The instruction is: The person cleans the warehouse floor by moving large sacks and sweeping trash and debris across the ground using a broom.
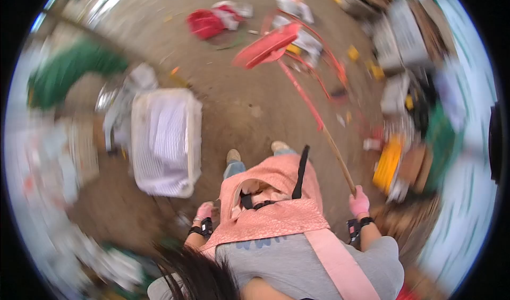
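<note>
My right hand (359,202), in a pink glove, is wrapped round the wooden end of a long handle. The handle runs up and left to a wide red head, which looks like a long-handled dustpan (271,46), held out over the floor. Low at my left side is my left hand (204,211), also pink-gloved; its fingers are blurred and I cannot make out anything in them. Nearest to it stands a white plastic basket (195,140) with white ribbed material inside. A pink apron with an open front pocket (255,191) covers my body.
On the brown floor (239,103) lie a red bag (206,24), white scraps and a thin red looped piece (332,61). Boxes (406,34), a yellow crate (389,162) and green sacking line the right. A green sack (79,69) and pale bags crowd the left.
</note>
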Demonstrator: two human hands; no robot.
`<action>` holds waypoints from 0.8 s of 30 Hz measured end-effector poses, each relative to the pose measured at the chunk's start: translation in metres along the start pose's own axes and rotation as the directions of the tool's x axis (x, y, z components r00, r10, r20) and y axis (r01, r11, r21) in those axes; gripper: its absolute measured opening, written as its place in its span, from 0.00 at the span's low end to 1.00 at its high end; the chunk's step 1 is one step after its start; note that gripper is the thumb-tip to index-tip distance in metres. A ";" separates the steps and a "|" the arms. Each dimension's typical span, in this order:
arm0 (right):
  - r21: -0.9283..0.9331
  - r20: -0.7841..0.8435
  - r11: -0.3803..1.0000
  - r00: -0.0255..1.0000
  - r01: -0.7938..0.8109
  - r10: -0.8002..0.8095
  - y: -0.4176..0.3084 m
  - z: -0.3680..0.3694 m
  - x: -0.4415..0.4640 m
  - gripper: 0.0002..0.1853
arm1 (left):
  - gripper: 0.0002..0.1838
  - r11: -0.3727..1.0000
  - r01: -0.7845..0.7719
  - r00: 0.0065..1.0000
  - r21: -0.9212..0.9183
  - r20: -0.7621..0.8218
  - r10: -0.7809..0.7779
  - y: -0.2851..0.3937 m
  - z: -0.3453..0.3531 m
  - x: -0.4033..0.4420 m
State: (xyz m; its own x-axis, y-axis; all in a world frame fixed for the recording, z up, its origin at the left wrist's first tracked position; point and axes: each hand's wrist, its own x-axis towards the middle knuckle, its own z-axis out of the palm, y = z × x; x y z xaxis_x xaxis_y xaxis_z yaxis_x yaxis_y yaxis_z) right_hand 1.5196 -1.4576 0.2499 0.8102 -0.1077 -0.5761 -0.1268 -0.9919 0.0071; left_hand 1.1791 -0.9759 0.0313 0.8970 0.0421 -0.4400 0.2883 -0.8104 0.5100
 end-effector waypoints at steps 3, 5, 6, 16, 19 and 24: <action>0.240 0.208 0.935 0.955 -0.260 0.212 0.039 0.077 -0.129 0.14 | 0.12 0.975 0.218 0.852 -0.041 0.496 -0.169 -0.089 -0.065 0.024; 0.317 0.211 0.862 0.916 -0.394 0.341 0.008 0.113 -0.210 0.13 | 0.14 0.979 0.179 0.816 0.098 0.541 -0.203 -0.161 -0.108 0.063; 0.355 0.212 0.824 0.896 -0.443 0.390 -0.011 0.132 -0.243 0.13 | 0.16 0.969 0.155 0.816 0.193 0.528 -0.235 -0.192 -0.129 0.093; 0.379 0.868 -0.640 0.497 -0.669 -0.006 -0.070 0.323 -0.436 0.11 | 0.19 0.832 -0.500 0.862 0.239 0.232 0.451 0.078 -0.227 0.313; -0.384 0.677 -0.887 0.574 -0.258 -0.460 -0.025 0.368 -0.430 0.14 | 0.18 0.827 -0.057 0.859 -0.559 0.394 0.325 0.190 -0.205 0.257; -0.288 0.674 -0.953 0.686 -0.095 -0.273 0.010 0.405 -0.359 0.16 | 0.17 0.841 0.233 0.716 -0.489 0.671 0.192 0.202 -0.212 0.204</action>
State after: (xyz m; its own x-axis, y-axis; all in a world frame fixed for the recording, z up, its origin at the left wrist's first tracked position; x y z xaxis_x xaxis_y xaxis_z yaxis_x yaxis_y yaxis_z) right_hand 0.9954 -1.4018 0.1259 0.2049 0.2421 -0.9484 0.2085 0.9359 0.2840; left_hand 1.4916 -1.0073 0.2009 0.4729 -0.5172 -0.7134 0.6152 -0.3859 0.6875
